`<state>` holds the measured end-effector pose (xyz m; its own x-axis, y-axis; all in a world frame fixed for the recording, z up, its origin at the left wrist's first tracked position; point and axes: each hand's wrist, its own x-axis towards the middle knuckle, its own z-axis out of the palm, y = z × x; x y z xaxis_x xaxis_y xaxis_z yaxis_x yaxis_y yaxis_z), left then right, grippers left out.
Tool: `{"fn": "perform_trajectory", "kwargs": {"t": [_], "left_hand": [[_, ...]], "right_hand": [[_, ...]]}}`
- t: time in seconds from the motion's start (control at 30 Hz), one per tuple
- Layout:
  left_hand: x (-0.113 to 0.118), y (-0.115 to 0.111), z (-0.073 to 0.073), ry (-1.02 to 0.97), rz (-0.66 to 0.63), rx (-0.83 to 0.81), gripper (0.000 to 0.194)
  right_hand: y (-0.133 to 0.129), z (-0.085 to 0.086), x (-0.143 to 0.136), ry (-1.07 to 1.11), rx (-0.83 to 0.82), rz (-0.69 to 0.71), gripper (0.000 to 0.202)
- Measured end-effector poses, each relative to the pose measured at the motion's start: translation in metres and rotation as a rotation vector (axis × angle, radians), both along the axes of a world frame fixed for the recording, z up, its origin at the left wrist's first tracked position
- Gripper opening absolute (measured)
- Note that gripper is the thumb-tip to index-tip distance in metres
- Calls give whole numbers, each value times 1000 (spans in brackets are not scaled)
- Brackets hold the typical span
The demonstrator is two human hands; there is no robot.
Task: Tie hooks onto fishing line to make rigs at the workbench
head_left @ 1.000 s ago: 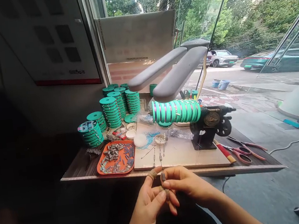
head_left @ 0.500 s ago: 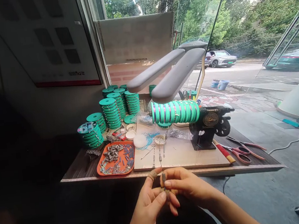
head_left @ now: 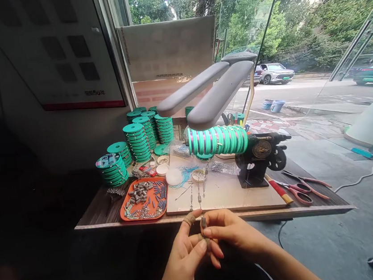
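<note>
Both my hands are together in front of the table's near edge. Between the thumb and fingers of my right hand [head_left: 228, 229] is a small dark grey cylindrical sinker [head_left: 204, 222], held upright. My left hand [head_left: 189, 252], its index finger wrapped in tan tape, is pinched closed just below the sinker; what lies in that pinch is hidden. Just beyond my fingertips, thin rigs with small metal links [head_left: 199, 197] hang down the pale board [head_left: 230, 198]. To the left, an orange tray [head_left: 122, 212] holds grey cylinders, dark slim pieces and small metal parts.
Stacks of green line spools [head_left: 136, 141] stand at the back left. A black machine [head_left: 261, 149] carries a row of green spools [head_left: 218, 140] under a grey two-arm lamp [head_left: 221, 91]. Scissors [head_left: 300, 192] and pliers [head_left: 307, 178] lie at the right. A round dish [head_left: 199, 175] sits mid-board.
The view has shifted very slightly. My hands keep nearly the same pose, with the sinker still upright between my right thumb and fingers.
</note>
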<state>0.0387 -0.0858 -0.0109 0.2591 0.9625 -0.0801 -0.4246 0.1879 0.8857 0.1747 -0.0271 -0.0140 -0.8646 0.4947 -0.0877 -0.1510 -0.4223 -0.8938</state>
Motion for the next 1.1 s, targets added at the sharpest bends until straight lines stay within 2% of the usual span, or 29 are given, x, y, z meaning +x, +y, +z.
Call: {"fn": "perform_trajectory", "kwargs": {"t": [0.37, 0.53, 0.6, 0.67, 0.8, 0.87, 0.97, 1.03, 1.1], "left_hand": [[0, 0, 0, -12, -4, -3, 58], [-1, 2, -2, -10, -6, -8, 60], [0, 3, -1, 8, 1, -6, 60], [0, 5, 0, 59, 14, -4, 60], [0, 13, 3, 292, 31, 17, 48], [-2, 18, 6, 443, 34, 56, 38], [-5, 27, 16, 645, 64, 177, 30], [-4, 36, 26, 710, 147, 251, 31], [0, 48, 35, 682, 270, 301, 33]], "right_hand": [[-2, 0, -3, -44, 5, -41, 52], [3, 2, 8, -125, 3, -61, 56], [11, 10, 14, -167, 35, -135, 63], [25, 22, 16, -188, 116, -276, 70], [58, 50, 7, -216, 296, -552, 73], [70, 60, 1, -231, 336, -588, 67], [76, 68, -2, -245, 354, -571, 63], [75, 71, -1, -256, 363, -557, 63], [73, 74, 0, -266, 373, -550, 63]]}}
